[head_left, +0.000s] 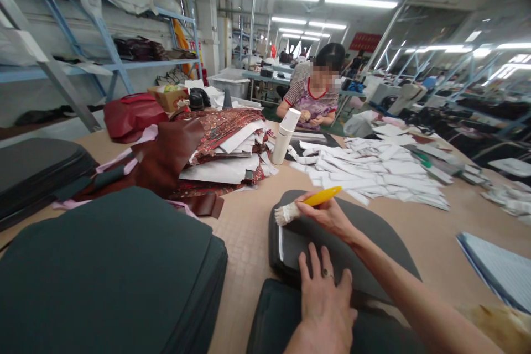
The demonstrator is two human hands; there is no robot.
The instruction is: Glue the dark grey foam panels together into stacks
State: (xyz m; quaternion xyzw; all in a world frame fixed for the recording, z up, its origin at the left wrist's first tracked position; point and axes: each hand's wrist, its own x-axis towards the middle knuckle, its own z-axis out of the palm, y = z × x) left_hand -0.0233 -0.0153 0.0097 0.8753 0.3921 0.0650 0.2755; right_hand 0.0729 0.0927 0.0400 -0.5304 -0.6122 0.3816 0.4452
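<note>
The right hand is closed round a yellow-handled, white-bristled brush, its bristles pointing to nine o'clock, at the far edge of the dark grey padded panel. The left hand lies flat and empty on the panel at six.

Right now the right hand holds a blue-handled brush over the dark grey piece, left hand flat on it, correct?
Not quite. The head view shows the right hand holding a yellow-handled brush, not blue, over the dark grey piece, left hand flat on it.
</note>
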